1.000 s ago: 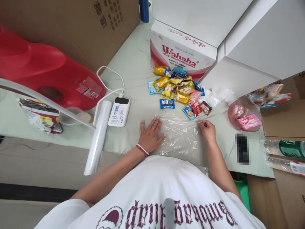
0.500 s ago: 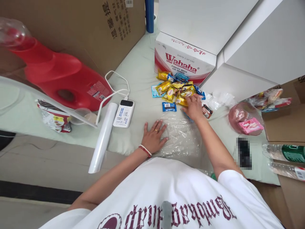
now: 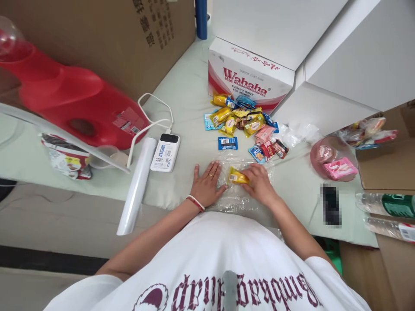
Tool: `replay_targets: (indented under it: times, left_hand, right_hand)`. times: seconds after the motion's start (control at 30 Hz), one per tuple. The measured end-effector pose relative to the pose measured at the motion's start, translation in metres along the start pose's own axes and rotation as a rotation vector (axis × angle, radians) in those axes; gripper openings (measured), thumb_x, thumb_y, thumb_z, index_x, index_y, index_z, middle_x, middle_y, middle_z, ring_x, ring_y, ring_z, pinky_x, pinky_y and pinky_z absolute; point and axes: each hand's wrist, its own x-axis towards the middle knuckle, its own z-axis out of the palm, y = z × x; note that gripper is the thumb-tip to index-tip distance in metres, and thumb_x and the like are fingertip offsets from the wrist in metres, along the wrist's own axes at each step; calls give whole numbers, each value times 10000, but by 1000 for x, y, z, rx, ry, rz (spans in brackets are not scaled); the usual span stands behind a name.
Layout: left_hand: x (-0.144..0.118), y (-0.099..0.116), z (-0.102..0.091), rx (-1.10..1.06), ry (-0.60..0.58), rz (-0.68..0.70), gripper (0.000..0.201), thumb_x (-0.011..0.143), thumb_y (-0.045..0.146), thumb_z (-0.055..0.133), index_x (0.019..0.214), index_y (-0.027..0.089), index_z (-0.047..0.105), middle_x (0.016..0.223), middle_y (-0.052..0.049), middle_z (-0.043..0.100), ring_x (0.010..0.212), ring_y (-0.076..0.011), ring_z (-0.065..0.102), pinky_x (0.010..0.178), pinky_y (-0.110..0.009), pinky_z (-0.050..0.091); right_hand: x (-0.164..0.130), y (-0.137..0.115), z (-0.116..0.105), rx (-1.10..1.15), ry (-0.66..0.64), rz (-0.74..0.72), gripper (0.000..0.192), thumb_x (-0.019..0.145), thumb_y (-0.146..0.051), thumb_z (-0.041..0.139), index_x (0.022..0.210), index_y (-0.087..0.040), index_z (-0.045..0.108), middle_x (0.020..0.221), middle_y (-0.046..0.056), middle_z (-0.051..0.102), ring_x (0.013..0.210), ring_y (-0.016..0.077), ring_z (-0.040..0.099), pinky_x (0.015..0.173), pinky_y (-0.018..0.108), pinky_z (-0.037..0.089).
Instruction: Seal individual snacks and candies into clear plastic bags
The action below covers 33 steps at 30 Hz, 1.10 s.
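A clear plastic bag [image 3: 238, 198] lies flat on the pale green table [image 3: 181, 90] near its front edge. My left hand [image 3: 206, 186] rests palm down on the bag's left side, fingers spread. My right hand [image 3: 259, 182] holds a yellow snack packet [image 3: 237, 176] over the middle of the bag. Just behind, a pile of small wrapped snacks [image 3: 241, 119] in yellow, blue, pink and red lies on the table.
A Wahaha carton [image 3: 249, 73] stands behind the pile. To the left are a white power bank [image 3: 165, 152] with cable, a white roll [image 3: 136, 185], a red jug [image 3: 71, 103] and a big cardboard box [image 3: 106, 34]. A pink bag of snacks [image 3: 332, 160], a phone [image 3: 330, 204] and bottles [image 3: 385, 203] lie right.
My right hand left the bag's right edge, reached to the snack pile, and came back with a yellow packet over the bag. My left hand stayed on the bag.
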Motion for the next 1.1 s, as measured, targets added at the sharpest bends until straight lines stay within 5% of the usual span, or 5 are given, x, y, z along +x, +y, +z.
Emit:
replay_targets:
  times: [0.33,0.53,0.67,0.83,1.1]
  left_hand:
    - [-13,-15,-8,4,108,-96,720,1011,469,465,1655,184,316,1716,-179,285,1607,-374,244,1281,-665,113]
    - [-36,-35,-14,-116,-29,434,558,953,188,470,1497,280,555,1585,-118,537,1551,-256,396,1313,-571,188]
    - [-37,-51,-21,-186,-141,515,537,939,334,536,1443,155,574,1635,-211,441,1568,-301,357,1304,-596,185]
    - [-35,-61,-25,-236,-242,579,342,970,440,588,1226,247,708,1619,-136,490,1573,-321,340,1296,-614,169]
    - [6,-60,-21,-447,63,222,341,1046,360,418,914,217,698,1011,-91,753,1197,-261,611,1061,-464,479]
  right_hand:
    - [-27,15,-6,81,218,63,458,992,-438,603,1402,-234,607,1347,164,590,1306,344,506,1124,569,446]
    - [-109,5,-5,157,99,22,427,935,-399,698,1341,-286,628,1284,146,616,1250,355,557,1042,584,528]
    - [-136,4,17,146,64,55,256,986,-289,620,1232,-288,691,1322,135,633,1271,336,556,1039,572,540]
    - [-120,9,8,242,124,55,169,1016,-258,553,1033,-263,720,1209,111,692,1179,290,607,1009,528,540]
    - [-41,37,-34,382,-27,181,226,1040,-377,492,994,-220,649,848,26,695,774,174,638,743,284,497]
